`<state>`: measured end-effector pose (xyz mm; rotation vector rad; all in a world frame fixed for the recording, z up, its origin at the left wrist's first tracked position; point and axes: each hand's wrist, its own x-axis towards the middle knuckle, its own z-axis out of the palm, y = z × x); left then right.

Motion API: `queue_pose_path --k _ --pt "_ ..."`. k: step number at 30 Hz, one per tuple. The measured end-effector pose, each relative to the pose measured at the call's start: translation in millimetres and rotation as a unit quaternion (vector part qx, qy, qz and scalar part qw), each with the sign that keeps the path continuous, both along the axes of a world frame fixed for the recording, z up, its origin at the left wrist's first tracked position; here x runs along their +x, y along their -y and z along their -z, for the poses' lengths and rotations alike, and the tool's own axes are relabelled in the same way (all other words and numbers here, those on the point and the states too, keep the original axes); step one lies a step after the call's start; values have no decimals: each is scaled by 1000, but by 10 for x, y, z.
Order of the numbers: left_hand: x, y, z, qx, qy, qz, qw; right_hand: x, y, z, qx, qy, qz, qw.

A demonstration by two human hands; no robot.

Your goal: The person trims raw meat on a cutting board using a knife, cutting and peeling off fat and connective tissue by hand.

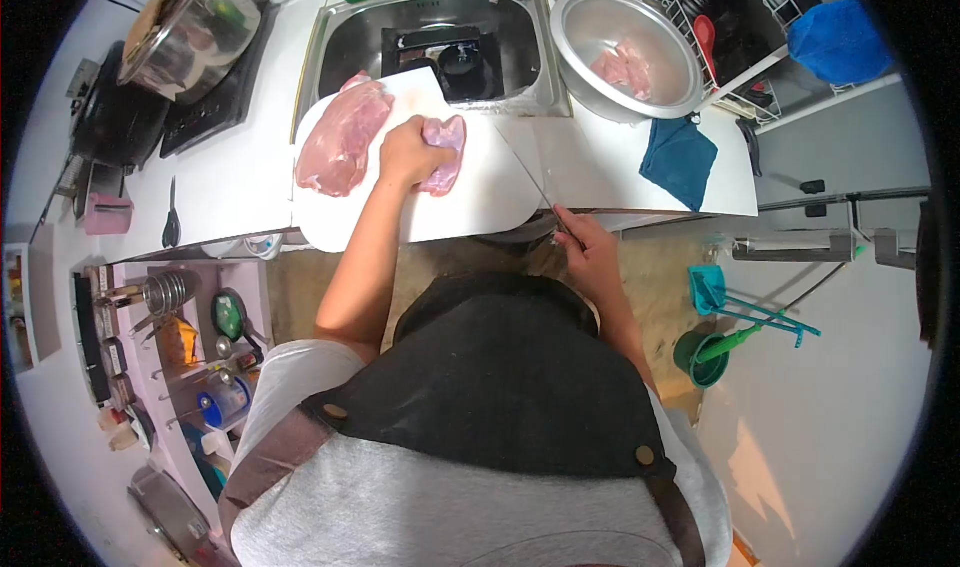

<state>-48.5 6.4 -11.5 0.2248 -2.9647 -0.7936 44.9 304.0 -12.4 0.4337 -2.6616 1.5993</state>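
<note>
A white cutting board [480, 212] lies at the counter's front edge, partly over the sink. On it, my left hand [408, 155] grips a smaller piece of raw meat [449, 139], fingers on its far side and thumb across it. Left of that hand rests a large slab of raw meat [343, 139]. My right hand [590, 247] is closed around the handle of a long thin knife [522, 165] just off the board's right side. The blade points up and left, apart from the meat. Most of the handle is hidden by my fingers.
A metal bowl [570, 62] holding raw meat pieces [622, 70] stands right of the sink [312, 67]. A blue cloth [680, 162] hangs over the counter edge. Black scissors [171, 222] lie at left, near a clear pot [205, 42]. A dish rack [690, 27] stands at back right.
</note>
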Motion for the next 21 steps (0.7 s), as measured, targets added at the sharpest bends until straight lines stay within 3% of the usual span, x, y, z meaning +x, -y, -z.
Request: queue_pose_path --k 3,5,6,8,10,12,13,14,15,18,20,21 --pt "-66 46 44 89 -8 29 996 26 -18 26 21 0 -4 1000" --pt "-113 153 130 372 -5 27 928 62 -28 50 -1 -5 -1 1000" --pt "-112 173 136 372 -3 29 928 78 -39 57 -1 -4 1 1000" --pt "-134 213 109 603 -16 -4 797 77 -58 61 19 -13 -1 1000" --pt "-175 273 183 601 -14 -29 799 78 -69 65 17 -14 -3 1000" --pt "-219 346 283 462 -53 -45 884 83 -73 56 16 -14 -6 1000" --pt "-239 387 333 462 -52 -45 884 84 -70 40 21 -9 -6 1000" --pt "-243 402 328 279 -155 -10 948 88 -67 32 26 -5 -7 1000" --pt "-243 410 327 83 -251 25 964 89 -67 35 26 -5 -7 1000" --pt "-196 335 116 112 -177 43 977 80 -62 62 26 5 -8 1000" --pt "-100 188 -315 98 0 19 995 72 -59 112 18 9 -12 1000" --pt "-105 195 -321 99 -2 18 995 57 -55 106 18 8 -13 1000"
